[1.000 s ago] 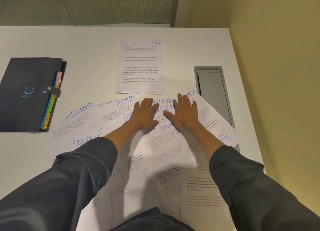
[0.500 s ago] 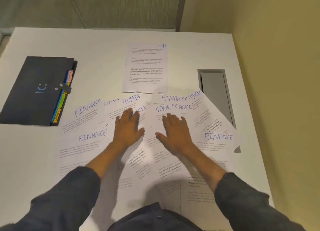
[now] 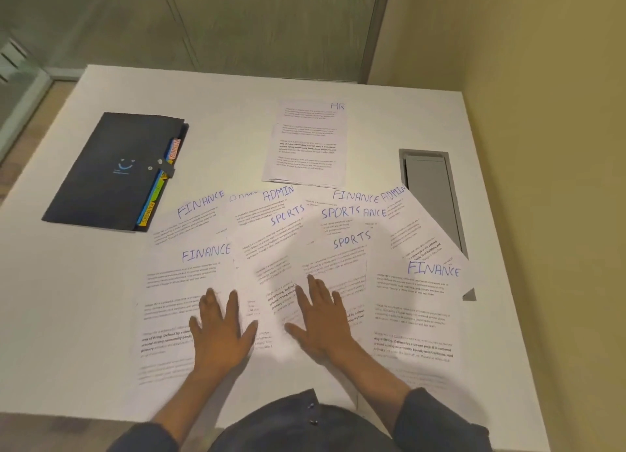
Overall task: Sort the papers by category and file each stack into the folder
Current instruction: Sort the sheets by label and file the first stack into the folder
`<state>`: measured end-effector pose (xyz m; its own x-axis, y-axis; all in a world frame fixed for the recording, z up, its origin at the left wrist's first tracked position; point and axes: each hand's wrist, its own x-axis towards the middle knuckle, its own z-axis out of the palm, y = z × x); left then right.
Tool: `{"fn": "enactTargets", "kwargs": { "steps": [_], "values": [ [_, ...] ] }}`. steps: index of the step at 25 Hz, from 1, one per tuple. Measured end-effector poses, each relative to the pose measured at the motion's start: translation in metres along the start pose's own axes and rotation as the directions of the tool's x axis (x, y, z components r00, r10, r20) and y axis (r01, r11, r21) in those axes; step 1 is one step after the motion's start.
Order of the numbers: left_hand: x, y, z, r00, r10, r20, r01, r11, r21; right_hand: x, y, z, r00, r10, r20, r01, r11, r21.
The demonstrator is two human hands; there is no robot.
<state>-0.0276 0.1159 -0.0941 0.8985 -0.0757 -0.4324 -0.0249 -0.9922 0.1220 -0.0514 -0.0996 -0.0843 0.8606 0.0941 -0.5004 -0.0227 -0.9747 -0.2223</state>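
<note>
Several printed sheets (image 3: 416, 296) lie fanned and overlapping across the near half of the white table (image 3: 67, 316), hand-labelled FINANCE, ADMIN and SPORTS. A separate neat stack marked HR (image 3: 306, 143) lies beyond them. The dark folder (image 3: 111, 170) with coloured tabs rests closed at the far left. My left hand (image 3: 222, 333) lies flat, fingers spread, on the lower part of the sheets. My right hand (image 3: 321, 319) lies flat beside it on the middle sheets. Neither hand grips a sheet.
A grey cable hatch (image 3: 432, 194) is sunk into the table at the right, partly covered by sheets. A yellowish wall runs along the right side. A glass partition stands behind the table. The table's front edge is just under my arms.
Both hands have slid back toward me over the spread sheets, uncovering the SPORTS, ADMIN and FINANCE headings. The camera view has pulled back and shifted.
</note>
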Motion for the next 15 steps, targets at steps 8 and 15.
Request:
{"fn": "enactTargets", "kwargs": {
  "steps": [8,15],
  "values": [
    [0.028,0.015,-0.01,0.999,0.032,-0.004,-0.032,0.999,-0.027,0.027,0.02,-0.027,0.997,0.018,-0.076,-0.014,0.999,0.048],
    [0.032,0.031,-0.008,0.995,0.057,-0.08,-0.059,0.998,-0.017,-0.013,0.028,-0.015,0.955,0.273,-0.115,-0.255,0.955,0.152]
  ]
}}
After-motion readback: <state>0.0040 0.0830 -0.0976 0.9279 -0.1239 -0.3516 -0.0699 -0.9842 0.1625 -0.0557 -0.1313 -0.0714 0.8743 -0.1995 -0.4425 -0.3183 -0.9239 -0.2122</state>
